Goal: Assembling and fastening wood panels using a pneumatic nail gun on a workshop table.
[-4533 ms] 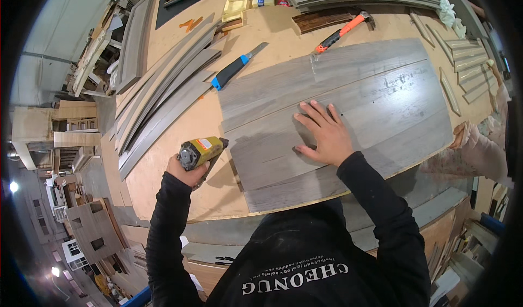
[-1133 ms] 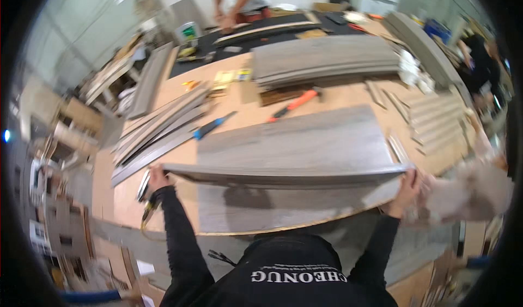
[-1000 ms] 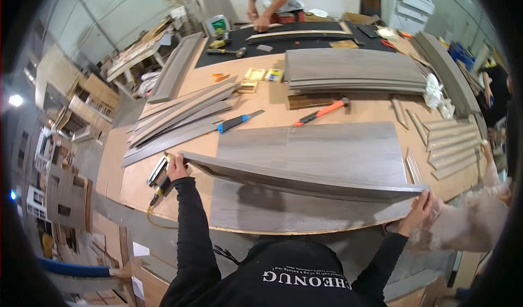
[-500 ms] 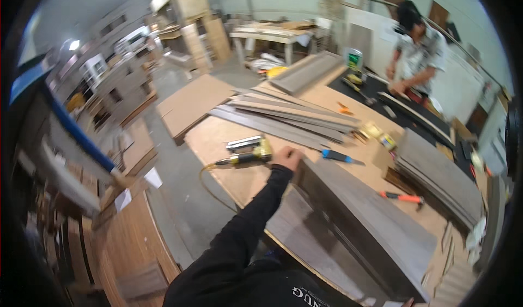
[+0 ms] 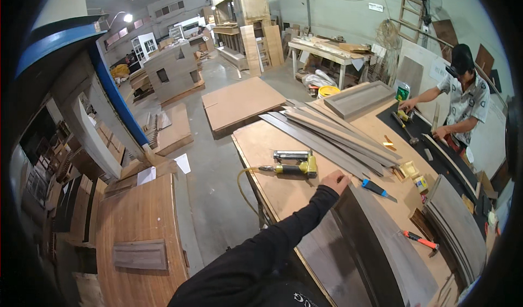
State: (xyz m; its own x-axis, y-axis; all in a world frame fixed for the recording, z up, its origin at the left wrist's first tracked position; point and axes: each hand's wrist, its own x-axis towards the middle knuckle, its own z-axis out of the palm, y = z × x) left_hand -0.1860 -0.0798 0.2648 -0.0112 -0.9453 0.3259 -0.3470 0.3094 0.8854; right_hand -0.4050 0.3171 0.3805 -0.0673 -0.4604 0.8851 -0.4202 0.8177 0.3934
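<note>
My left hand (image 5: 336, 182) reaches out over the workbench (image 5: 256, 143), its fingers pinched on the far end of a long dark wooden board (image 5: 370, 247). The board stands on edge beside flat grey-brown panels and runs toward the lower right. Left of the hand, a yellow-and-black air nailer (image 5: 297, 165) lies on its side with its hose attached. Just to the right lies a blue-handled tool (image 5: 376, 187) with a short blade. My right hand is out of view.
Grey strips (image 5: 332, 138) are piled beyond my hand. An orange hammer (image 5: 420, 241) lies near stacked panels (image 5: 455, 220) at the right. Across the bench, a co-worker (image 5: 463, 100) handles a strip and a tool on a black surface. A wooden panel (image 5: 139, 220) stands lower left.
The view has swung left, so the bench appears farther right. My left hand stays at the board's end. The fingertips seen at the lower edge have left view. The co-worker's hand has moved to a tool.
</note>
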